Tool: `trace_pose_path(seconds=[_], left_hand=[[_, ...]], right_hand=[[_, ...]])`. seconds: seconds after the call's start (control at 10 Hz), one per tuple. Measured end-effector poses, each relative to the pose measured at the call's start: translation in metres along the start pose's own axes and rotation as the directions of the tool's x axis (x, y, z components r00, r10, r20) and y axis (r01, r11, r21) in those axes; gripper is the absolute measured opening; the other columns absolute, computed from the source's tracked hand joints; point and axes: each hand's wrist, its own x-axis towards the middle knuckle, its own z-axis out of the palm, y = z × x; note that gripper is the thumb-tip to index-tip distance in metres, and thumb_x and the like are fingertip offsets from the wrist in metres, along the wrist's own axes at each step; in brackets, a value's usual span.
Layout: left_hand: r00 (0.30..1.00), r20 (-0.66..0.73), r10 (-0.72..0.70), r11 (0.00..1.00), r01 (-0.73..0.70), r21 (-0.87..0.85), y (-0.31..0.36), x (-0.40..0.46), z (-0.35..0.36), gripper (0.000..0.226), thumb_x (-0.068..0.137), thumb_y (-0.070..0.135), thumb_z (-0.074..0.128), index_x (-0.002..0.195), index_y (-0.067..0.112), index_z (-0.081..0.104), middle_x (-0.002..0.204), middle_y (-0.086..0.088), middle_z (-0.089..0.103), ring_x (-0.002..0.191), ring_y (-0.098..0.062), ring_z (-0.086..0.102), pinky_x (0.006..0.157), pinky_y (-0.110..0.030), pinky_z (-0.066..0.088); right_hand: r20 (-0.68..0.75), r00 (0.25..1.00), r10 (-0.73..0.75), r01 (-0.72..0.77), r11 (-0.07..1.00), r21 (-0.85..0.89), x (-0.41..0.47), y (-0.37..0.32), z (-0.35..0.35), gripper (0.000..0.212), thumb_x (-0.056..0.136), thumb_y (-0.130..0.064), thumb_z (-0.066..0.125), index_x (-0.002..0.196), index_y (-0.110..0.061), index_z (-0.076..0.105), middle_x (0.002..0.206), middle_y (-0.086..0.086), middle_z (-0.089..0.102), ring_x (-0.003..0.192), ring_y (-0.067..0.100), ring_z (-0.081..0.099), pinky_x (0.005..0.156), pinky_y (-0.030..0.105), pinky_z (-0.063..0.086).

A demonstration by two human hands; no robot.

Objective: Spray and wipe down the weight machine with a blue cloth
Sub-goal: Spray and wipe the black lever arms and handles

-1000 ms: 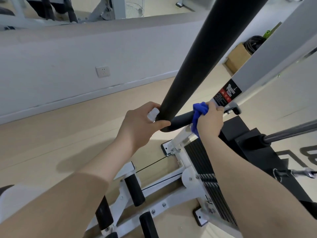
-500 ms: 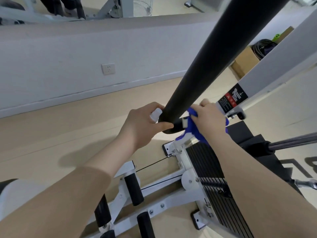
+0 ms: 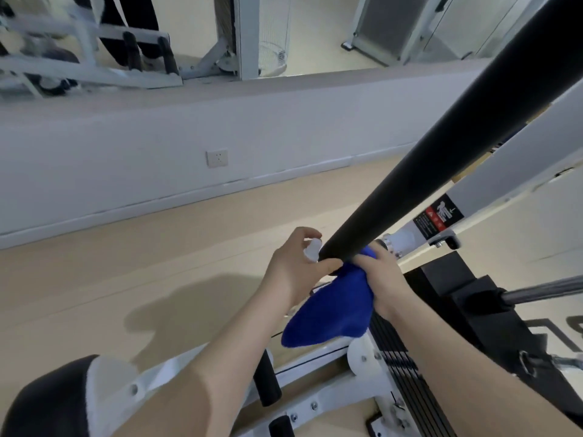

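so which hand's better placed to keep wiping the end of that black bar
The right hand. It grips the blue cloth bunched against the black padded bar at its lower end. The left hand is occupied holding a small white bottle.

A pale beige floor (image 3: 110, 279) meets a low white wall (image 3: 157, 146) with a baseboard and a white power socket (image 3: 217, 158). Above the wall, a mirror (image 3: 315, 33) reflects gym equipment. Light is soft and even.
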Motion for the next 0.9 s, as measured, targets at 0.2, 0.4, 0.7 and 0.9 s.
trace_pose_path(seconds=[0.2,0.4,0.7,0.9], left_hand=[[0.985,-0.118,-0.128,0.985,0.112,-0.128,-0.015,-0.009,-0.028,0.009,0.084,0.028,0.060,0.091,0.030,0.055,0.093,0.003,0.069,0.048,-0.007,0.054,0.055,-0.024,0.047],[0.987,-0.071,-0.142,0.982,0.131,-0.139,-0.029,-0.020,-0.034,0.006,0.085,0.024,0.056,0.090,0.027,0.058,0.090,-0.003,0.072,0.051,-0.011,0.054,0.062,-0.033,0.052],[0.954,-0.166,-0.248,0.896,0.161,-0.413,-0.015,-0.022,-0.054,0.007,0.086,0.016,0.058,0.087,0.022,0.061,0.070,0.009,0.072,0.052,-0.013,0.057,0.058,-0.026,0.049],[0.955,-0.263,-0.138,0.953,0.055,-0.299,0.006,-0.036,-0.088,0.009,0.088,0.015,0.050,0.085,0.017,0.058,0.075,-0.002,0.070,0.044,-0.016,0.050,0.052,-0.026,0.043]], right_hand=[[-0.243,0.847,0.473,-0.358,0.845,0.397,0.020,0.045,0.010,0.018,0.093,-0.015,0.051,0.109,-0.008,0.049,0.079,0.006,0.051,0.080,0.020,0.053,0.086,0.035,0.045],[-0.062,0.950,0.307,-0.173,0.679,0.714,0.020,0.040,0.034,0.040,0.093,0.005,0.039,0.123,-0.019,0.051,0.086,0.004,0.059,0.074,0.015,0.056,0.056,0.023,0.051],[0.178,0.942,0.283,-0.311,0.543,0.780,-0.035,0.021,0.063,0.021,0.094,-0.010,0.042,0.112,-0.007,0.053,0.085,0.010,0.065,0.085,0.020,0.059,0.078,0.029,0.045],[0.101,0.891,-0.443,0.401,0.662,-0.633,-0.080,-0.050,0.079,0.024,0.088,-0.011,0.053,0.112,-0.014,0.055,0.103,0.001,0.062,0.093,0.022,0.058,0.079,0.034,0.050]])
